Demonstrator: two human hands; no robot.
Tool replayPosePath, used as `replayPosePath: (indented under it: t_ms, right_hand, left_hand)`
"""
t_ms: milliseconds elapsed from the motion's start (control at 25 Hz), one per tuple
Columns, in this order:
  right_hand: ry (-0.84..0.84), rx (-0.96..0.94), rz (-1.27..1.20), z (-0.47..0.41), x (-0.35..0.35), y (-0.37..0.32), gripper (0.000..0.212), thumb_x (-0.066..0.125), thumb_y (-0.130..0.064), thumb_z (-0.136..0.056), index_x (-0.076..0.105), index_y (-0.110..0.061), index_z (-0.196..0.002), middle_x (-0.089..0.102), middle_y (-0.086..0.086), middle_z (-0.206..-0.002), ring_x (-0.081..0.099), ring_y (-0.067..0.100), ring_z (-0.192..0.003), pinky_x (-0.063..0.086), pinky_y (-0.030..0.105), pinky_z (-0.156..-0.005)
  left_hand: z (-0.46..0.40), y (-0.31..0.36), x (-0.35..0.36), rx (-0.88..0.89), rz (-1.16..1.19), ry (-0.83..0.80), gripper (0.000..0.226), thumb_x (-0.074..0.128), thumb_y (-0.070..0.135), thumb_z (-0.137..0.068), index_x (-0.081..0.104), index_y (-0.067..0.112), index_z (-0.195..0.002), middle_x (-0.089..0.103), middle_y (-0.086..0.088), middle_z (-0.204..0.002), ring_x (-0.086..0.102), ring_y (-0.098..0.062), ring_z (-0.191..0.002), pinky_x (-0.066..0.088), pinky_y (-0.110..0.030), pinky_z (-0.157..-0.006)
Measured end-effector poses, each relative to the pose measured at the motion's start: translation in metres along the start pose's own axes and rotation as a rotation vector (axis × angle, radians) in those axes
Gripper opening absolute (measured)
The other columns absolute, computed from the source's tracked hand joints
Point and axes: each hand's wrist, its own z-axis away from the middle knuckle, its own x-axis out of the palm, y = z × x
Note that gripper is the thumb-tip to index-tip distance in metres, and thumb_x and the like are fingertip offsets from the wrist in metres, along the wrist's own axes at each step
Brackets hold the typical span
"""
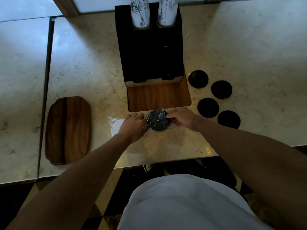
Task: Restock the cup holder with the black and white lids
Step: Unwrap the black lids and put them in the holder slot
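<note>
Desk edge: front edge of desk (166, 146) runs just nearer than both hands; bare strip between edge & hands.
Left hand: left hand (132, 126) curled, fingers pinching clear wrap at left side of black lid stack (157, 120).
Right hand: right hand (181, 118) fingertips gripping wrap on stack's right/top side.
Black lid stack: wrapped in clear plastic, on desk just in front of cup holder (149, 47), touching neither its front lip nor the loose lids.
White lids: white lids (116, 127) in plastic, left of the stack, partly hidden under left hand.
Wood tray: wood tray (68, 130) well left of cup holder, near desk's left seam; open desk between it & white lids.
Loose black lids: four loose black lids (208, 107) flat on desk right of cup holder, apart from each other.
Cup holder: black box w/ wood-floored front bay (158, 97), bay open & bare; desk free on both sides.
Cups: two paper cup stacks (140, 12) in holder's far slots, dark line-art print; small text there too blurred to read.
Far edge: desk ends at a wall/frame just behind holder.
</note>
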Motion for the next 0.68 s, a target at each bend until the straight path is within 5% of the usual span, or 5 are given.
replayPosePath:
  t_ms: [120,320,480,680]
  right_hand:
    - [0.012,-0.036,-0.002,0.005,0.001,-0.002,0.033,0.076,-0.028,-0.084,0.07,-0.008,-0.11,0.074,0.009,-0.103,0.067,0.021,-0.087,0.049,0.029,-0.069]
    - [-0.031,-0.113,0.017,0.014,-0.002,-0.002,0.027,0.075,-0.027,-0.087,0.073,-0.01,-0.107,0.076,0.01,-0.102,0.072,0.026,-0.096,0.057,0.038,-0.086]
    - [-0.006,-0.115,-0.028,0.015,-0.004,0.005,0.024,0.074,-0.022,-0.088,0.074,-0.009,-0.108,0.077,0.011,-0.1,0.073,0.023,-0.09,0.059,0.034,-0.083]
    - [0.063,-0.022,-0.203,0.017,-0.017,0.012,0.025,0.072,-0.02,-0.085,0.071,-0.003,-0.103,0.074,0.017,-0.1,0.07,0.032,-0.096,0.056,0.045,-0.089]
  left_hand:
    - [0.001,0.001,0.001,0.003,0.005,0.006,0.034,0.051,0.041,-0.099,0.069,0.019,-0.118,0.064,-0.006,-0.11,0.056,-0.025,-0.105,0.041,-0.042,-0.093]
    - [0.002,0.001,0.0,0.024,-0.008,0.009,0.036,0.05,0.042,-0.099,0.068,0.019,-0.119,0.064,-0.007,-0.112,0.055,-0.026,-0.107,0.04,-0.043,-0.095]
    - [0.004,0.0,0.0,0.03,-0.035,0.013,0.039,0.054,0.044,-0.096,0.068,0.018,-0.121,0.063,-0.008,-0.114,0.055,-0.025,-0.108,0.041,-0.043,-0.095]
    - [0.007,-0.002,0.003,0.02,-0.039,0.001,0.046,0.052,0.049,-0.094,0.065,0.016,-0.124,0.06,-0.008,-0.119,0.054,-0.026,-0.112,0.041,-0.044,-0.098]
